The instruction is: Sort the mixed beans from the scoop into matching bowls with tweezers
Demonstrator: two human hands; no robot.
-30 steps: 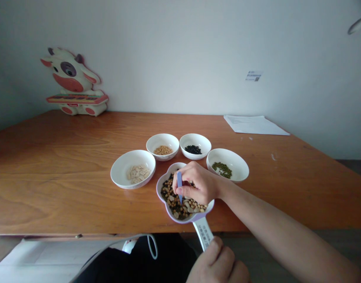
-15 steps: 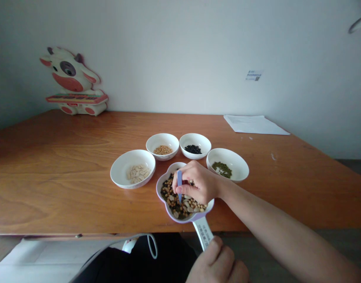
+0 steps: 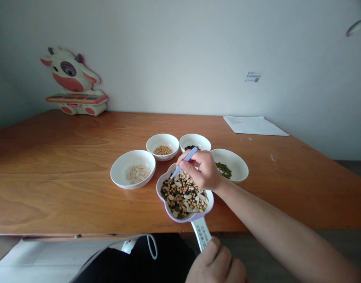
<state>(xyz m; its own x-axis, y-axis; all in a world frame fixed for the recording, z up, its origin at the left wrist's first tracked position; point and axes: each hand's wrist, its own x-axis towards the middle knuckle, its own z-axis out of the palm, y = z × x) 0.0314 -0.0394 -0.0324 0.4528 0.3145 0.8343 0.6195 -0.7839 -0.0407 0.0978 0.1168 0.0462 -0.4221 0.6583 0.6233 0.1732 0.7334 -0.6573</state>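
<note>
My right hand (image 3: 200, 167) is closed on lavender tweezers (image 3: 184, 162), their tip down at the upper left of the mixed beans and seeds. These fill a lavender flower-shaped bowl (image 3: 162, 198) near the table's front edge. Whether anything is between the tips is too small to tell. Below the bowl, my left hand (image 3: 218, 263) grips a white strip with printed characters (image 3: 201, 234), which reaches the bowl's rim; I cannot tell whether it is the bowl's handle. White bowls stand around: one with pale flat seeds (image 3: 138, 173), others with yellow beans (image 3: 163, 150), black beans (image 3: 192, 147) and green beans (image 3: 224, 170).
A toy cow with a keyboard (image 3: 76, 84) stands at the back left against the wall. White papers (image 3: 253, 125) lie at the back right. A grey cable (image 3: 152, 245) loops over dark-clothed legs below the table edge (image 3: 94, 235).
My right hand has lifted slightly up and back, and the tweezers have tilted from near upright to slanting. More of the mixed beans shows. My left hand has barely shifted.
</note>
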